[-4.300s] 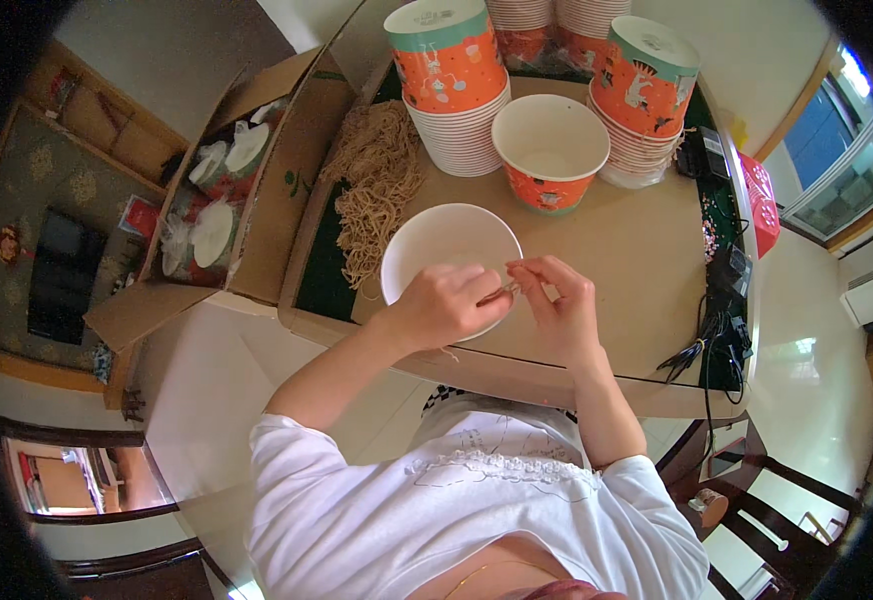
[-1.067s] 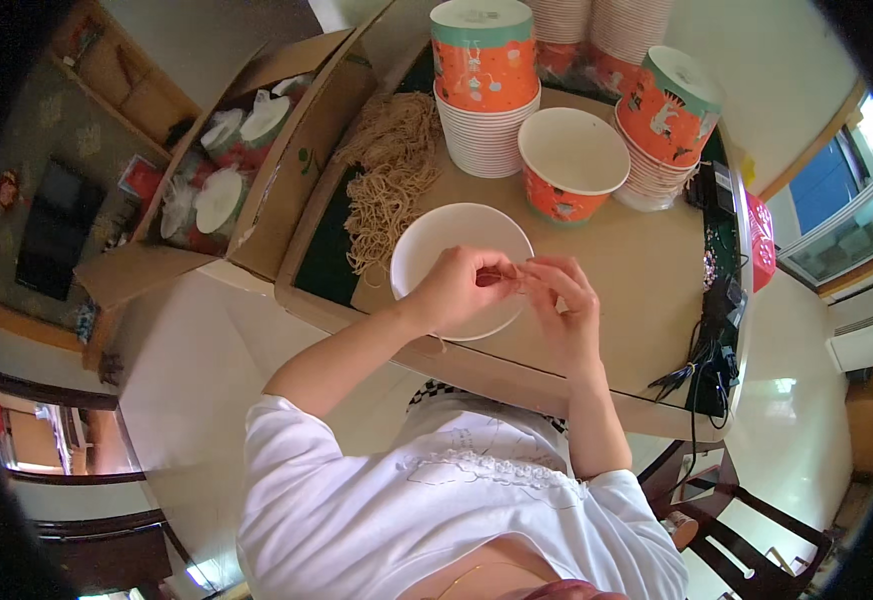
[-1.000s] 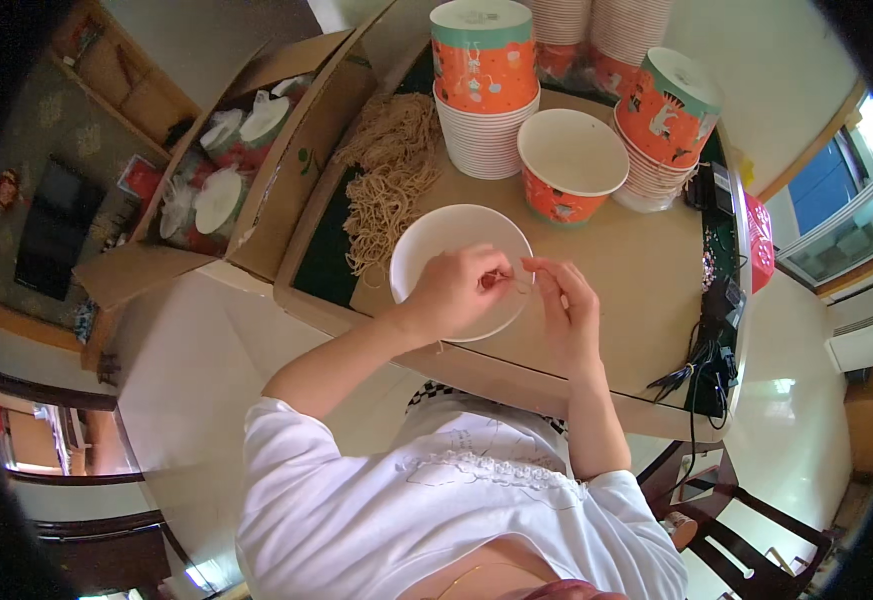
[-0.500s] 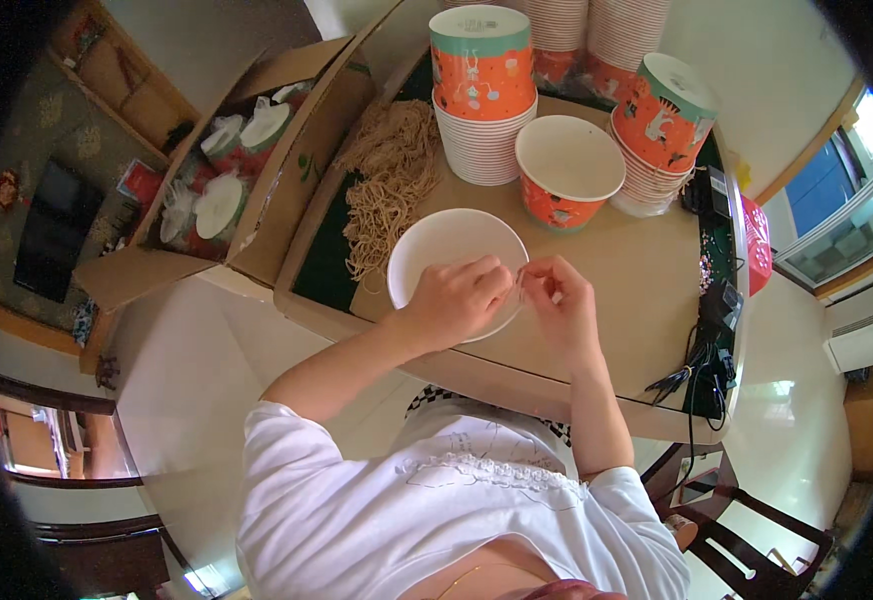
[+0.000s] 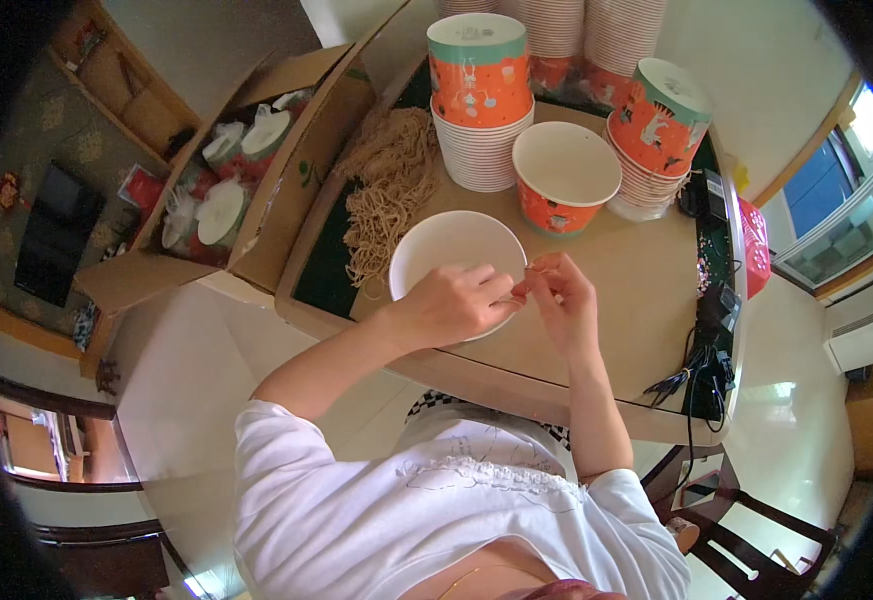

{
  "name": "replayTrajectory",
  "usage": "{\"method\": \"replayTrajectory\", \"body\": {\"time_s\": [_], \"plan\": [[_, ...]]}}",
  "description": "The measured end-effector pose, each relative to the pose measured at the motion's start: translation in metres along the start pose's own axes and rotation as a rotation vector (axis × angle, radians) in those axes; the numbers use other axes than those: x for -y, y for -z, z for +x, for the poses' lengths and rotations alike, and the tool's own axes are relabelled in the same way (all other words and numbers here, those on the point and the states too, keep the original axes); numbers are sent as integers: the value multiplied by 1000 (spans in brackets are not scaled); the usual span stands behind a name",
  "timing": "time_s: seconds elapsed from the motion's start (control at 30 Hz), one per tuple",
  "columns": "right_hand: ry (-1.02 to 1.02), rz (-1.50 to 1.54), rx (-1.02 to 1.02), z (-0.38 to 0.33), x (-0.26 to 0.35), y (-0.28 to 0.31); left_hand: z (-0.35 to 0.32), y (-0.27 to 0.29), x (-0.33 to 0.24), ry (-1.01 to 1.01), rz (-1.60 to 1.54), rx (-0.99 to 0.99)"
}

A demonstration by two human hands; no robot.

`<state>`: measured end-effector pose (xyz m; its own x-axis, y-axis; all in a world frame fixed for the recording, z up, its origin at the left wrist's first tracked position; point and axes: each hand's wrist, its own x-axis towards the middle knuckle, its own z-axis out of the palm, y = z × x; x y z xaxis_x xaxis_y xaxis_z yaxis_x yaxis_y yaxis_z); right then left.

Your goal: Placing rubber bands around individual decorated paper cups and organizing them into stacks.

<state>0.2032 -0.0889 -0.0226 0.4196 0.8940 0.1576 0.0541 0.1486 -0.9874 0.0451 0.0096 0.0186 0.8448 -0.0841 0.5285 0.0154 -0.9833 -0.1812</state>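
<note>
In the head view, the white bowl (image 5: pixel 442 243) stands on the brown tabletop (image 5: pixel 627 325) close to the person, with its opening up, and I take it as the landmark. The left hand (image 5: pixel 454 303) is over the front right part of the bowl, its fingers curled and gathered together; the right hand (image 5: pixel 562 298) is just beside the bowl's right rim, its thumb and fingertips drawn together in a pinch. Between both hands there seems to be a thin strand (image 5: pixel 513 299), so it lies above the right rim of the bowl; it is so small that I cannot tell exactly how each finger grips it. The hands meet almost tip to tip, which I think is for controlling such a fine thing. To the left of the bowl, just beside it, lies a loose heap of tan string (image 5: pixel 389 190), probably put there to be within easy reach. Behind the bowl stands an upside-down tub stack (image 5: pixel 482 105), and to its back right is an upright orange tub (image 5: pixel 567 190), its mouth open. Nested this way, the tubs probably take less space. Well to the left of the bowl, an open cardboard box (image 5: pixel 302 170) holds plastic-wrapped tubs; well to the right, black cables (image 5: pixel 699 365) are near the table edge, perhaps pushed aside to leave room.
</note>
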Motion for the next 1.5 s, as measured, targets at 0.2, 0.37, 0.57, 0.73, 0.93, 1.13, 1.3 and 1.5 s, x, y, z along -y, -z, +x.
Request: {"method": "replayTrajectory", "body": {"time_s": [0.2, 0.37, 0.57, 0.73, 0.93, 1.13, 1.3, 1.5], "plan": [[-13, -18, 7, 0, -1, -1, 6, -2, 1, -81, 11, -18], [139, -202, -6, 2, -14, -3, 9, -3, 7, -50, 52, 17], [75, -71, -55, 1, -13, -6, 4, -8, 3, 44, -27, -50], [-40, 66, -9, -2, -7, -8, 3, -6, 3, -19, 50, -37], [56, 5, -29, 1, -13, -8, 1, -9, 7, 39, 38, 6], [136, -24, -96, -7, -14, -15, -1, -11, -7, 602, -899, 1], [434, -155, -243, -16, -10, -29, -8, -13, 3, 1344, -2013, 43], [491, -167, -337, -21, -22, -36, -11, -22, -1, 1401, -1968, 24]]}}
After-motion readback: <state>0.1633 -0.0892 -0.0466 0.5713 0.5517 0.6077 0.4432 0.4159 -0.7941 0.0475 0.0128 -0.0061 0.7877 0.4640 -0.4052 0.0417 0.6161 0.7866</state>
